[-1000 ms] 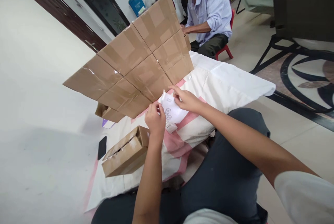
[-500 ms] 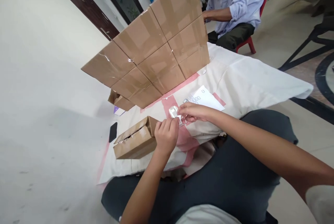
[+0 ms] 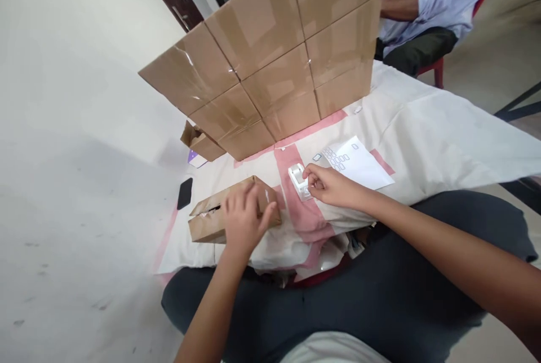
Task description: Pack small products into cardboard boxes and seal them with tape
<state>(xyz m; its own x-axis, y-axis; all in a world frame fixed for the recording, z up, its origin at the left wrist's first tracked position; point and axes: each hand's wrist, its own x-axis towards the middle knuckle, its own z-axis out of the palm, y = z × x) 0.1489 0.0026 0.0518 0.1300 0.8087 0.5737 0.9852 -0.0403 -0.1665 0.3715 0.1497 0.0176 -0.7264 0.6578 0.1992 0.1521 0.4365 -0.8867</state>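
Observation:
My left hand (image 3: 245, 219) is over the cardboard box (image 3: 207, 225) at the table's front left, fingers spread and slightly blurred. Whether it touches the box cannot be made out. A narrow dark gap runs along the box top. My right hand (image 3: 327, 184) is closed, thumb and forefinger pinched, beside a small white plastic holder (image 3: 299, 181) with an oblong opening. Its fingertips overlap the holder's right edge; what is between them is hidden. Behind that hand lies a white sheet (image 3: 366, 165) printed with small blue-grey outlined shapes.
A tall taped cardboard panel (image 3: 274, 89) stands across the back of the cloth-covered table (image 3: 416, 126). A black phone-like slab (image 3: 185, 193) lies left of the box. An open small carton (image 3: 207, 146) is by the panel's left end. Another person (image 3: 435, 8) sits behind, at right.
My left hand has left the white holder and moved left over the box, its fingers opening. My right hand stays by the holder. The camera view has shifted.

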